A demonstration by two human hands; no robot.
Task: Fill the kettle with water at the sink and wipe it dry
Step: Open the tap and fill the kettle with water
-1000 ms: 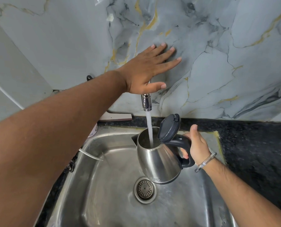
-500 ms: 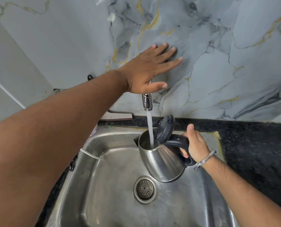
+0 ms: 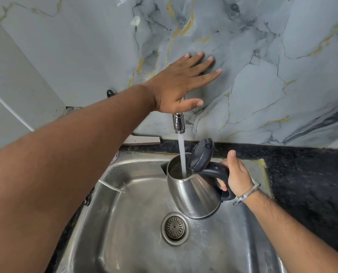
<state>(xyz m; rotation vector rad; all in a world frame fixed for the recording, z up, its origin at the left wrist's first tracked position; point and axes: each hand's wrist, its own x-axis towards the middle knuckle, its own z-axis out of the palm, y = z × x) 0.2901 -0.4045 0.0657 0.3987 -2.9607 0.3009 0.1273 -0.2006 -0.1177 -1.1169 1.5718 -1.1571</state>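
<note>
A steel kettle (image 3: 191, 196) with a dark handle and an open dark lid (image 3: 201, 154) hangs over the sink (image 3: 128, 229), above the drain. My right hand (image 3: 235, 174) grips its handle. Water runs from the chrome tap spout (image 3: 178, 123) straight into the kettle's mouth. My left hand (image 3: 182, 85) lies flat with fingers spread on top of the tap, hiding the tap's upper part and handle. No cloth is in view.
A marble-patterned wall stands behind the sink. Black speckled counter (image 3: 306, 174) runs to the right. The round drain (image 3: 175, 227) sits in the sink floor. A thin white tube (image 3: 111, 186) pokes over the sink's left rim. A small flat block (image 3: 142, 139) lies behind the sink.
The kettle has shifted slightly right and up under the stream. My left hand stays on the tap. Water keeps running.
</note>
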